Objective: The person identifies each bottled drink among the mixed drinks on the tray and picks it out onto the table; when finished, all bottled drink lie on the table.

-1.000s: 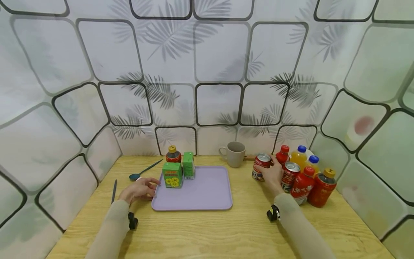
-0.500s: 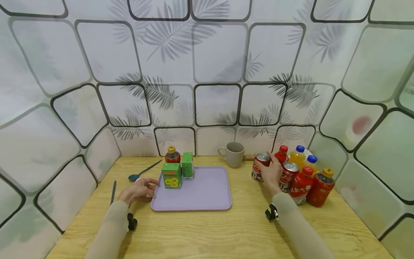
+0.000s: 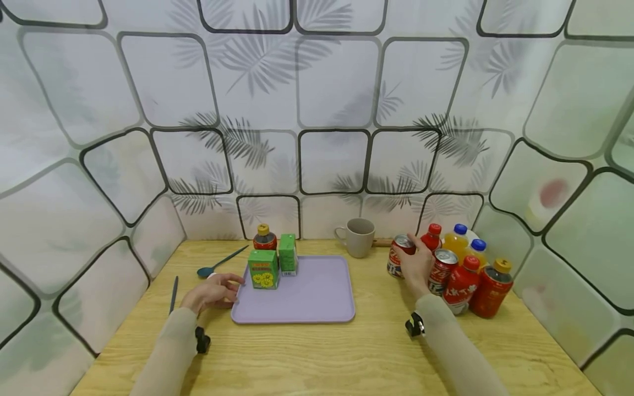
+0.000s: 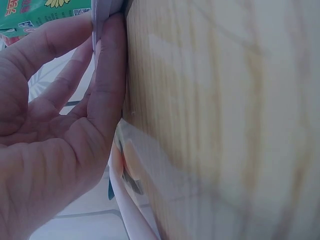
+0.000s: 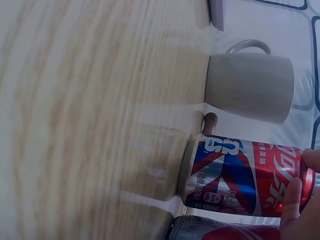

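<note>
My right hand point(image 3: 417, 268) grips the upper part of a red soda can point(image 3: 396, 264) in the head view. In the right wrist view the can point(image 5: 240, 175) has a red, blue and silver print, and my fingers point(image 5: 291, 202) lie against its top end. My left hand point(image 3: 212, 291) is at the left edge of a lilac tray point(image 3: 317, 297). The left wrist view has its thumb and fingers pinching the tray's rim point(image 4: 102, 15). Two green drink cartons point(image 3: 263, 269) stand at the tray's left side, with a dark bottle point(image 3: 264, 239) behind them.
A grey mug point(image 3: 360, 239) stands behind the tray's right corner. Right of my right hand cluster a second can point(image 3: 442, 272), red bottles point(image 3: 463, 286), orange-juice bottles point(image 3: 455, 240) and a gold-capped bottle point(image 3: 492, 289). A teal spoon point(image 3: 205, 271) lies at the left.
My right thumb sits slightly higher on the soda can than a second ago. The can, the tray and my left hand stay in place.
</note>
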Available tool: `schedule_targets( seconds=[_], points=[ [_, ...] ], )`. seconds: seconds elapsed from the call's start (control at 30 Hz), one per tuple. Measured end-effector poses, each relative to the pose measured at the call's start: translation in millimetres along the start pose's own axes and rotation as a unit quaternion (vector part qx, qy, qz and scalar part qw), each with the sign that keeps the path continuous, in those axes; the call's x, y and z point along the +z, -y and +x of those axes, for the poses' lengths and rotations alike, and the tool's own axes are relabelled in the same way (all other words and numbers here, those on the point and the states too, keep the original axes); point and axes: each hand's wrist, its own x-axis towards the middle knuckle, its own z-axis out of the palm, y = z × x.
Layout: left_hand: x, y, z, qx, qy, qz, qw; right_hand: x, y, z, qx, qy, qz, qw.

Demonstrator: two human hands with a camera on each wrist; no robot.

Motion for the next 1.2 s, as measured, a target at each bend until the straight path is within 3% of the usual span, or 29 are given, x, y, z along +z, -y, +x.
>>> schedule_targets(
  seconds=[0.33,0.8,0.9,1.2],
  points=[
    [1.0,-1.9,-3.9,0.009,0.005,0.0,1.0,-3,-4,3.5,-0.012,-0.016,-0.006,0.9998],
    [5.1,-0.9,-2.0,0.004,-0.03,0.011,0.9995,-3,5,-4.0,-0.064,-0.03,0.035,0.9969],
    [4.7,-1.0,-1.1,0.001,-0.037,0.011,0.9993,1,10,-7.9,-0.074,-0.013,0.039,0.9964],
    [5.2,-0.5,-2.2,0.002,-0.027,0.01,0.9996,20,22,-19.2,-0.054,0.096,0.027,0.9935]
  ],
)
